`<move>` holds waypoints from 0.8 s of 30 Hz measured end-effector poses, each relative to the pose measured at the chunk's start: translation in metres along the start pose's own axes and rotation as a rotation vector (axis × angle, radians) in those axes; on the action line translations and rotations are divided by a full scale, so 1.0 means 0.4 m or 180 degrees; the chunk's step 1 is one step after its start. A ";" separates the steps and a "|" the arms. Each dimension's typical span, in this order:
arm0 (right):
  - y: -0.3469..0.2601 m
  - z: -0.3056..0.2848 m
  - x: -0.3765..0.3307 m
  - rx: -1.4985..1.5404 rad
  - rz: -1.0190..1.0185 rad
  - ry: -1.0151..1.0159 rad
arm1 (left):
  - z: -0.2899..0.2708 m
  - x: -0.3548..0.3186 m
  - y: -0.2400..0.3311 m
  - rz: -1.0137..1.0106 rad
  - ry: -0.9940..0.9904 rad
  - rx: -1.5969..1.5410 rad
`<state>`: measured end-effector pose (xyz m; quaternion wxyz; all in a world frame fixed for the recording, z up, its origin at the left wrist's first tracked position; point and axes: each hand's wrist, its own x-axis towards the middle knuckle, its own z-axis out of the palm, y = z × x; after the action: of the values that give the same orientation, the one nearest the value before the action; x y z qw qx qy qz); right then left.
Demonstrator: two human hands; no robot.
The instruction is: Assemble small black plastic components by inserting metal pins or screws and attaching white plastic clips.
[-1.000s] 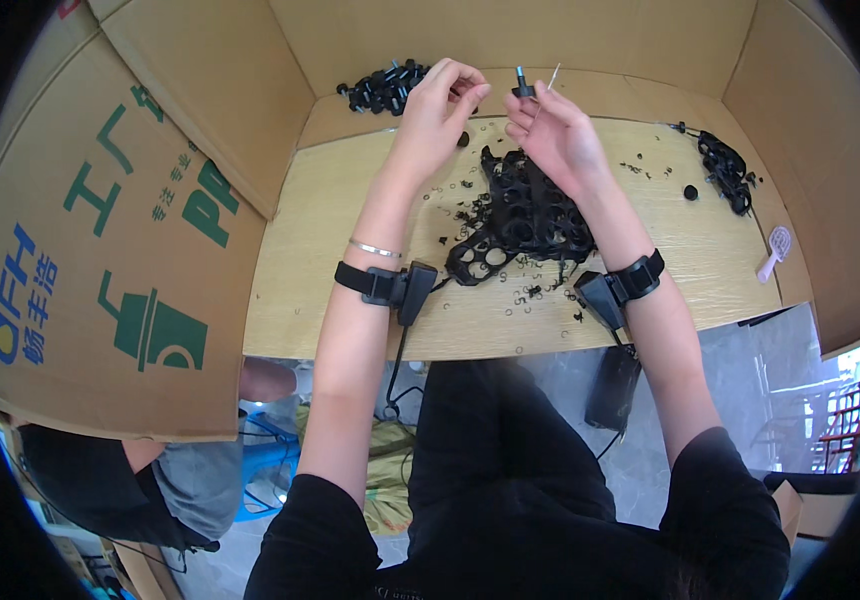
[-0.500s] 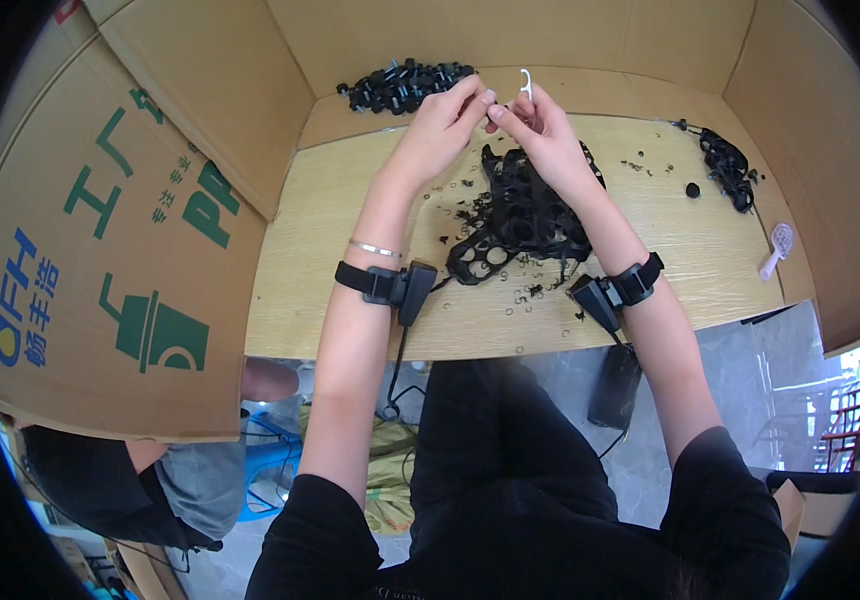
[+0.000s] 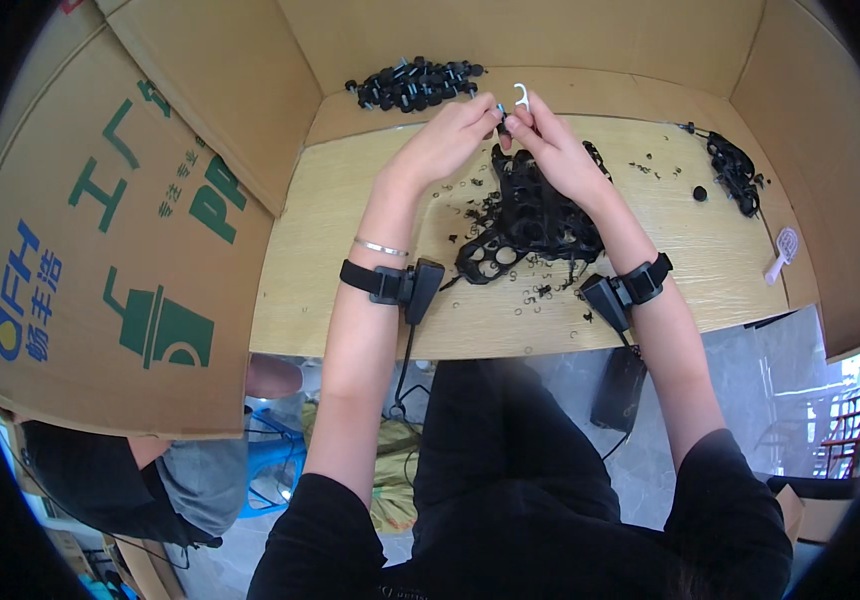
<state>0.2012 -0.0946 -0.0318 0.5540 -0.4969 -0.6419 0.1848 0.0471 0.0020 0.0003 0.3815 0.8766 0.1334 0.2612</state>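
Observation:
Both my hands meet over the far part of the table, fingertips nearly touching. Pinched in my left hand (image 3: 455, 135) is a small black part with a bolt (image 3: 502, 113), partly covered by the fingers. My right hand (image 3: 557, 150) is closed around a white hooked tool (image 3: 522, 94), its curved tip sticking up past the fingers, while the thumb presses toward the black part. Just below the hands lies a heap of black rubber sheets with round holes (image 3: 550, 220). Beyond my left hand is a pile of black knobs with metal bolts (image 3: 415, 84).
Small rings and black scraps (image 3: 545, 291) are scattered about the wooden table (image 3: 350, 220). At the right lie a black perforated bundle (image 3: 733, 172), a round black cap (image 3: 700, 193) and a lilac brush (image 3: 783, 252). Cardboard walls (image 3: 530, 40) enclose the table; another person sits at left.
The whole view has shifted slightly. My fingers have turned a little, and the small black part with its bolt now shows more plainly between them.

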 end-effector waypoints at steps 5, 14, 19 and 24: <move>-0.004 0.009 -0.006 0.0682 0.0290 -0.0099 | -0.007 0.009 -0.056 -0.0101 -0.0110 -0.0201; -0.002 0.003 -0.006 -0.0130 0.0075 -0.0313 | 0.011 0.014 -0.055 0.0104 -0.0208 -0.0193; -0.007 0.029 -0.002 0.0590 0.0200 -0.0464 | -0.007 -0.012 -0.014 -0.0055 -0.0084 -0.0441; 0.031 -0.011 0.000 0.0919 0.0598 -0.0185 | 0.006 0.006 -0.042 0.0234 0.0092 0.0154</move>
<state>0.2106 -0.0906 -0.0403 0.5811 -0.4645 -0.5751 0.3404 0.0496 0.0129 -0.0126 0.3483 0.8860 0.1129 0.2844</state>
